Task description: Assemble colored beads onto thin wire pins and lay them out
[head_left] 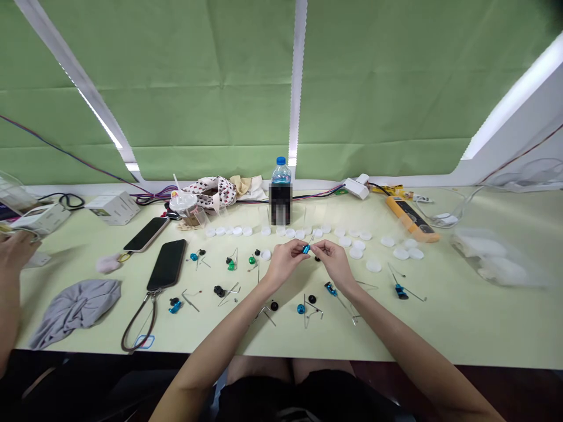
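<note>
My left hand (285,259) pinches a small blue metal part (305,249) between thumb and fingertips, above the middle of the table. The fingers of my right hand (336,262) are closed at the part's right edge, and a thin wire sticks up between the hands. Around my forearms lie similar sets: a blue round cap with bent wires (301,308), a blue clamp-like piece (331,289), a blue and black piece with wires (400,291), green pieces (231,265) and black pieces (219,291). What my right fingertips cover is hidden.
White round lids (356,252) and clear cups spread behind my hands, before a water bottle (281,199). An orange multimeter (411,218) and plastic bag (497,258) lie right. Phones (167,265), a grey cloth (77,310) and another person's hand (16,249) are left.
</note>
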The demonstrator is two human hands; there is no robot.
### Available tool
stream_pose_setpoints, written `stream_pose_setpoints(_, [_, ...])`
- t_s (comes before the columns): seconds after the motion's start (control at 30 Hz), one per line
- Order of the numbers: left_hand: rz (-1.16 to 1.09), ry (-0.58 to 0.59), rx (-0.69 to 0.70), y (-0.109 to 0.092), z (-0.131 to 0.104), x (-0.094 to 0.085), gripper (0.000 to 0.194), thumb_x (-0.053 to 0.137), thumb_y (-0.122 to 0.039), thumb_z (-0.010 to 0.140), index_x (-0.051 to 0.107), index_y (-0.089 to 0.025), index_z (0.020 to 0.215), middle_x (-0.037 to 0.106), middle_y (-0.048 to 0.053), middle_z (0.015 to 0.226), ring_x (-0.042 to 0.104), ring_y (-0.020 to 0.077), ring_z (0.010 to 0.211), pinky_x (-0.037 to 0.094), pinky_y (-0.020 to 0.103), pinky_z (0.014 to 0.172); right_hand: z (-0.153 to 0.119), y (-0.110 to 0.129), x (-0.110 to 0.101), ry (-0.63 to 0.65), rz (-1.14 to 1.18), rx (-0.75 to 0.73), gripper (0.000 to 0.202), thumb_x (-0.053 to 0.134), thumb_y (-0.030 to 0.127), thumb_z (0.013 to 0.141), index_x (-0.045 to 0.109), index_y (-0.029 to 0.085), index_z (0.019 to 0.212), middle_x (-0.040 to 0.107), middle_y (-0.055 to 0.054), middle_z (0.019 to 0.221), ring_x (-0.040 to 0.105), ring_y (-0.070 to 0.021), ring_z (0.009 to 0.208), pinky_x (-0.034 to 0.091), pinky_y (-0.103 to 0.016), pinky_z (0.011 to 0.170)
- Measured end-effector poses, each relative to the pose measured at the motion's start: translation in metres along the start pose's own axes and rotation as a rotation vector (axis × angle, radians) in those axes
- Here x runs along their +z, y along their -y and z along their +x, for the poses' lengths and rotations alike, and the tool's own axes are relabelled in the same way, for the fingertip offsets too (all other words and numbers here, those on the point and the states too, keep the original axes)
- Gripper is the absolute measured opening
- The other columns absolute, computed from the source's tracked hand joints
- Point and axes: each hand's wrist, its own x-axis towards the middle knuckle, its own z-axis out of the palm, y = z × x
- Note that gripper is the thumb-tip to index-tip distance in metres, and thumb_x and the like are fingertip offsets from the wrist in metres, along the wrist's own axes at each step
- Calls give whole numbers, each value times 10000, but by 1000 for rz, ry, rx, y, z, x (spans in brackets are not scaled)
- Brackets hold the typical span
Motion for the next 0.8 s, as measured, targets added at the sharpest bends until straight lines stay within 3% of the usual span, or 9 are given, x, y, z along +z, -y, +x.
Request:
stream_pose_setpoints(0.13, [34,13,-16,-2,1,-1,211,663,-175,706,669,-183,917,694,38,842,647,176,778,508,306,773,-3,2,1,-22,-95,-71,342,559,513,791,622,177,797,596,-24,661,478,-147,557,389,-277,541])
stream_pose_setpoints(0.23, [83,42,-5,-3,3,-4,212,640,-197,732,676,-189,941,696,43,869,639,183,787,492,296,770,-7,8,0,-39,-285,-233,285,475,451,866,606,205,808,582,-26,693,495,-162,591,389,-286,557])
stream_pose_setpoints(0.37, [184,57,106,-10,5,-11,210,554,-207,799,683,-205,964,680,47,941,614,182,833,464,274,768,-7,15,-3,58,-531,-463,275,353,335,936,595,220,873,585,-66,823,541,-198,744,415,-321,687])
stream_pose_setpoints(0.47, [240,28,172,-14,6,-15,213,527,-216,820,686,-204,961,663,55,928,594,182,864,445,274,795,-6,19,-5,85,-635,-531,277,334,300,944,595,214,910,581,-79,830,546,-212,776,414,-339,731])
stream_pose_setpoints(0.57, [195,-27,161,-11,6,-17,207,533,-238,821,688,-200,952,641,66,973,587,181,888,449,275,800,-6,23,-6,8,-599,-532,255,348,301,940,588,220,966,582,-78,862,548,-213,809,415,-334,757])
stream_pose_setpoints(0.67, [13,-13,55,-3,8,-16,210,545,-265,816,677,-182,957,649,69,970,605,180,879,471,288,800,-4,23,-7,-51,-543,-461,239,375,311,923,576,220,1012,574,-63,851,549,-202,798,418,-322,750])
stream_pose_setpoints(0.8, [-326,20,-127,8,11,-16,257,630,-297,767,636,-125,958,670,96,919,639,178,816,502,343,793,4,8,-12,24,-545,-243,210,422,321,879,565,214,990,545,1,681,539,-176,647,409,-299,657])
